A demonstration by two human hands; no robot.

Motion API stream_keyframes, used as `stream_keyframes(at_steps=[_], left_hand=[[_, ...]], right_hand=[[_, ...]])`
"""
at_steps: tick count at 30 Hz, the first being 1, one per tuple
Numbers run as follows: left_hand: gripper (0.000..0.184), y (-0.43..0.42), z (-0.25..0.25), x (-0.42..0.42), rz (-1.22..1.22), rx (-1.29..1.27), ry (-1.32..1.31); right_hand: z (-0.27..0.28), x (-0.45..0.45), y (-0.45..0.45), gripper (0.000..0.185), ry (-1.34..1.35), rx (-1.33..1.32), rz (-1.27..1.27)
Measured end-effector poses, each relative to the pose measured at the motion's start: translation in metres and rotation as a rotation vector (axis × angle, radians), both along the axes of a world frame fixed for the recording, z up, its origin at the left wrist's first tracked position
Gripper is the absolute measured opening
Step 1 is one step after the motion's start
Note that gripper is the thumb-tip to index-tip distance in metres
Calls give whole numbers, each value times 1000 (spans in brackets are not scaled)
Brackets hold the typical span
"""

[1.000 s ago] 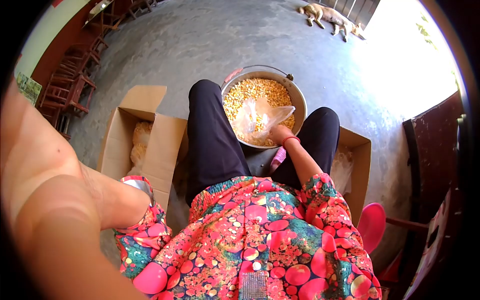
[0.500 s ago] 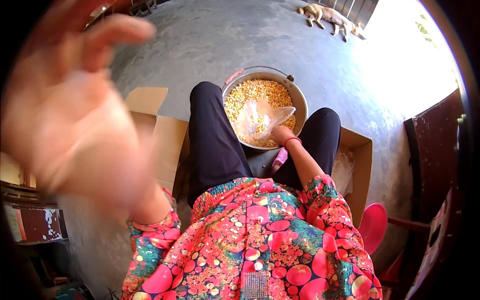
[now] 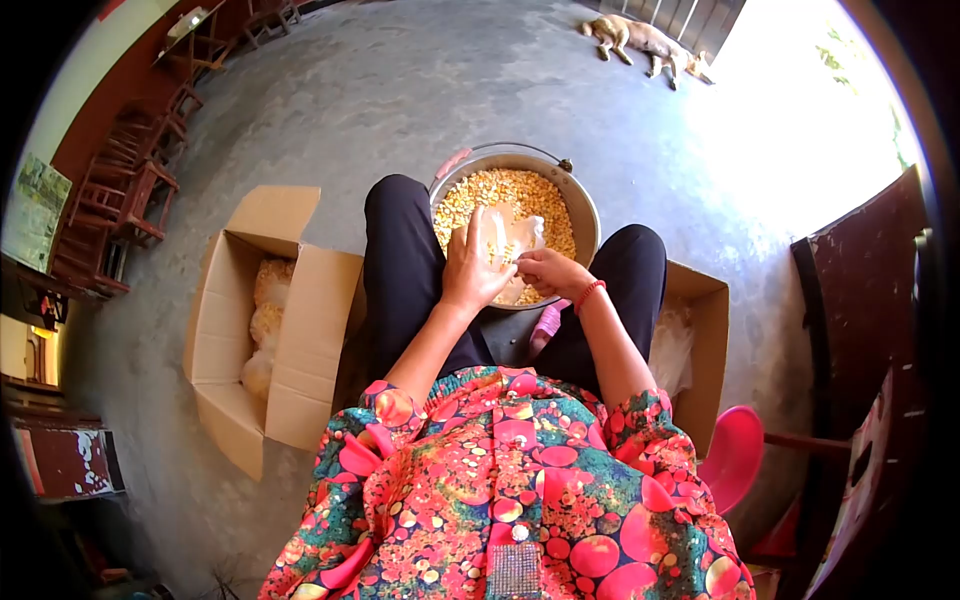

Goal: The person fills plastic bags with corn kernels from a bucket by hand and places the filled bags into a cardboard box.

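A metal pot [image 3: 592, 228] of yellow corn kernels [image 3: 555, 197] stands between my knees. Over the corn is a clear plastic bag [image 3: 527, 236] with some kernels showing in it. My left hand [image 3: 472, 268] holds the bag's left side, its fingers stretched upward along the plastic and its thumb toward the right. Close against that thumb, my right hand [image 3: 556, 274] pinches the bag's near edge; a red bracelet circles the wrist. The exact grip of the fingertips is partly hidden.
To the left is an open cardboard box [image 3: 318, 345] containing filled plastic bags [image 3: 267, 325]. Another box [image 3: 712, 340], with clear plastic [image 3: 672, 350] inside, sits by my right leg. A pink plastic object [image 3: 735, 455] is at right. A dog [image 3: 645, 42] lies at the back.
My left hand has come down from high at the left, near the camera, to the bag over the pot. My right hand stays at the bag, which now sits more upright.
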State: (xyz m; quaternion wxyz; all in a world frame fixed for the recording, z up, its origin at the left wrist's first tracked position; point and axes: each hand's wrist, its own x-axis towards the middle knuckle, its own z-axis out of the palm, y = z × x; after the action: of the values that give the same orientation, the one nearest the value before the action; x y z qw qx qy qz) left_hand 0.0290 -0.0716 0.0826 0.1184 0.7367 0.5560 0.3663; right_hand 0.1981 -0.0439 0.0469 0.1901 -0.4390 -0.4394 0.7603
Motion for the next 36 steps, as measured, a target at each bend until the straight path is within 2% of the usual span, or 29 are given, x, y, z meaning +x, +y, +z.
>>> stream_keyframes(at_steps=[1, 3, 4, 5, 7, 8, 9, 12, 13, 15, 16, 17, 19, 20, 21, 22, 23, 24, 25, 27, 28, 29, 31, 32, 33, 34, 36], left_hand=[[81, 8, -9, -3, 5, -9, -14], [68, 11, -17, -6, 0, -303, -230], [68, 10, -23, -6, 12, -294, -236], [55, 14, -34, -8, 5, -273, -364], [28, 19, -52, -10, -11, -226, -618], [15, 15, -40, -5, -7, -274, -901], [15, 14, -35, -7, 1, -271, -908], [11, 13, -31, -11, -76, -418, -1078], [11, 13, -31, -11, -72, -412, -1084], [16, 13, -30, -12, -97, -431, -1222], [16, 12, -27, -13, -96, -426, -1225], [18, 11, -25, -14, -130, -444, -1280], [22, 11, -21, -12, -165, -458, -1334], [24, 12, -20, -7, -117, -463, -1414], [26, 12, -18, -4, -68, -466, -1493], [31, 14, -32, -10, -97, -541, -1337], [31, 19, -50, -10, -95, -538, -1336], [34, 23, -68, -11, -109, -463, -1039], [37, 23, -69, -11, -120, -388, -741], [32, 18, -73, -13, -144, -387, -676], [28, 18, -70, -14, -157, -485, -526], [24, 17, -66, -14, -169, -579, -375], [18, 17, -68, -12, -139, -573, -398], [18, 18, -72, -11, -161, -557, -583], [19, 20, -76, -10, -182, -535, -767], [19, 18, -68, -6, -181, -534, -768], [17, 8, -40, -1, -213, -508, -1160]], right_hand=[[-5, -6, 9, 17, -14, -9, 5], [-10, -17, 18, 18, -27, 63, -236], [-12, -21, 19, 19, -57, 117, -299], [-15, -27, 22, 19, -63, 123, -287], [-27, -37, 27, 26, -193, 560, -196], [-35, -37, 31, 27, -348, 876, -156], [-42, -31, 34, 27, -349, 876, -145], [-7, -28, 20, 13, -569, 875, -301], [0, -24, 14, 10, -649, 989, -365], [-12, -11, 13, 17, -748, 1261, -519], [-9, -5, 9, 35, -802, 1295, -474], [-11, -2, 7, 35, -802, 1299, -471], [-20, 1, 5, 49, -847, 1280, -465], [-27, 2, 3, 59, -890, 1130, -415], [-35, 2, 2, 59, -887, 1133, -416], [-42, 2, 1, 63, -916, 1011, -367], [-49, 1, 1, 66, -941, 887, -316], [-55, 0, 0, 53, -982, 892, -334], [-59, 1, 3, 53, -979, 891, -332], [-68, 10, 12, 33, -1019, 725, -118], [-73, 10, 9, 16, -926, 889, -311], [-76, 13, 11, 16, -927, 889, -311], [-76, 22, 18, 12, -528, 695, -567], [-77, 21, 20, 11, -476, 812, -673], [-77, 22, 20, 11, -476, 813, -672], [-60, 18, 15, 10, -387, 751, -673], [-35, 13, 7, 12, -260, 696, -680]])
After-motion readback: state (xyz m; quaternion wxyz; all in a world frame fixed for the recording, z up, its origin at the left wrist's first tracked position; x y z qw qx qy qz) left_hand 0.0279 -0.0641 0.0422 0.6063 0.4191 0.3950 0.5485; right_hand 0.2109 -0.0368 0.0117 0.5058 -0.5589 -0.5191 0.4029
